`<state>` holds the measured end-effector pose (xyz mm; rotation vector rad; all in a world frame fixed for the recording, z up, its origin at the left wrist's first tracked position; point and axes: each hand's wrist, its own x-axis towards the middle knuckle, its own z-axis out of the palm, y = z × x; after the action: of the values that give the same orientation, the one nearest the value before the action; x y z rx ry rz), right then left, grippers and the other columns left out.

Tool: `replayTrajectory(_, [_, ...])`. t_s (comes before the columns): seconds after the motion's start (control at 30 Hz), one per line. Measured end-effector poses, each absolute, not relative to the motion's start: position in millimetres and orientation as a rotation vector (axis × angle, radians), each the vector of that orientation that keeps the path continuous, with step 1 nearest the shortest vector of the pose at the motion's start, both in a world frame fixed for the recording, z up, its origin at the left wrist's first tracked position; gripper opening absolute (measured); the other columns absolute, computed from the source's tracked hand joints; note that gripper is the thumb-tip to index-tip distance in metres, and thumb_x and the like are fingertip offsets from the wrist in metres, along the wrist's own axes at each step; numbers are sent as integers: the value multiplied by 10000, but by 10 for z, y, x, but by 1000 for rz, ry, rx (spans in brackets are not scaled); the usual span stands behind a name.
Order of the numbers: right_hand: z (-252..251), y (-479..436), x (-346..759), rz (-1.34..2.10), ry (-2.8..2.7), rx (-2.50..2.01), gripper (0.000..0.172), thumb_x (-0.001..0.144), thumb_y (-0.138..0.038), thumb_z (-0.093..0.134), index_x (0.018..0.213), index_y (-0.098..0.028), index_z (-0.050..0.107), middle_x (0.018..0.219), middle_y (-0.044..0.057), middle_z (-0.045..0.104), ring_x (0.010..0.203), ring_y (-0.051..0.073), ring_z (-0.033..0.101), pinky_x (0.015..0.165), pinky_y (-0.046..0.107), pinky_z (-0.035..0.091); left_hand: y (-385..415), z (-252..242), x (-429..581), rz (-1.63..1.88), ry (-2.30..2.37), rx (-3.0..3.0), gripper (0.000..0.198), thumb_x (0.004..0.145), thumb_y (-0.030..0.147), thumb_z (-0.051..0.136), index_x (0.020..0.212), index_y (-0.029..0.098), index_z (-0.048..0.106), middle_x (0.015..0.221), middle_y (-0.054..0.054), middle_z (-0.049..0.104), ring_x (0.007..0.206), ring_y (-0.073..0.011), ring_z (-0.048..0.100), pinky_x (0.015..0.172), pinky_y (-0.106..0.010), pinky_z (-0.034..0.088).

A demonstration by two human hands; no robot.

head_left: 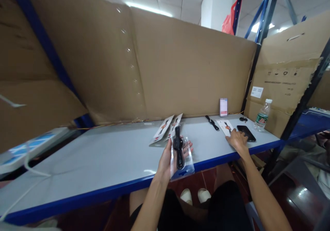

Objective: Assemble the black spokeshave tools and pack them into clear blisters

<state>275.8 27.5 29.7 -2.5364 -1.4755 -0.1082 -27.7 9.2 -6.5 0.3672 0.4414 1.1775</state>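
Observation:
My left hand (165, 158) holds a clear plastic package (189, 164) over the table's front edge, its fingers curled behind it. Inside that package lies a black watch-like item with a strap (178, 145). At the right, my right hand (238, 141) has its fingertips on the near edge of a white printed card (223, 126) with a picture of a dark strap. Two packaged white cards (162, 129) lean together beyond my left hand. A loose black watch (212, 123) lies left of the printed card.
A black phone (246, 133) lies beside my right hand, near a water bottle (262, 116) and a small black item (243, 119). Another phone, screen lit (223, 107), stands against the cardboard wall (185, 69). A power strip (36, 146) and white cable (36, 172) are at the left.

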Motion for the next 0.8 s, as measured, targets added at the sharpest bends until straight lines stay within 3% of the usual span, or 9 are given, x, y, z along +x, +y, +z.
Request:
replayTrajectory(0.17, [388,137,2786,-127,-1396,-2429,553,901,-376,620,1342,-55,528,1196,255,638,1139,364,636,950,457,467,78,-21,-250,1212,479,392,396,1017,467,428,1091,165,673,959,-137,762,866,-271,764,788,-413,627])
replayTrajectory(0.3, [429,-66,2840,0,-1181,-2161,541,855,-436,663,1284,-120,568,1181,221,655,1149,358,640,968,455,490,72,-4,-253,1210,459,372,393,1013,462,437,1069,159,680,949,-140,758,874,-272,760,826,-422,619])
replayTrajectory(0.43, [304,-443,2761,605,-837,-1309,588,756,-533,732,1203,-173,604,1082,134,716,1059,328,689,927,473,557,65,3,-302,1208,486,321,420,1018,470,414,1080,148,676,898,-126,755,836,-260,758,816,-413,623])
replayTrajectory(0.57, [123,-860,2456,1262,-647,-622,598,824,-612,651,1242,-186,623,1130,131,734,1069,311,701,967,526,555,41,38,-333,1181,535,315,463,1012,501,406,1150,145,668,916,-132,757,808,-265,754,752,-412,635])
replayTrajectory(0.67, [-6,-1055,2265,1424,-630,-499,610,868,-640,589,1269,-183,634,1156,148,736,1071,296,701,979,509,551,-6,90,-300,1226,550,344,493,1023,505,372,1149,132,669,918,-139,754,805,-261,751,759,-409,631])
replayTrajectory(0.8, [-166,-1314,2276,1401,-848,-613,635,836,-579,653,1348,-207,613,1237,160,709,1019,312,707,874,492,589,-49,132,-217,1542,548,292,580,1040,535,260,1058,135,680,901,-131,749,822,-251,744,855,-434,601])
